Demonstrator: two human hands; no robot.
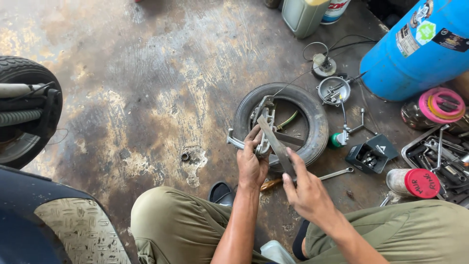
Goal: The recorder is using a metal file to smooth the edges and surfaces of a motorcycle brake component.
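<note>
Olive-trousered knees frame the near edge, with the tyre lying flat on the stained concrete floor just beyond them as the reference point. Left hand: closed around a silver metal bracket at the tyre's near-left rim. Right hand: fingers pinched on a flat dark file that slants across the bracket, over the tyre's near rim. Spanner: on the floor just right of the tyre's near rim. Black open carton and clear jar with red round lid: right of the tyre, near a tray of tools. Open floor: broad bare stretch left of the tyre, bounded by a scooter wheel. Blue cylinder with stickers: far right beyond the tyre. Pale green jug: beyond the tyre at the top edge.
</note>
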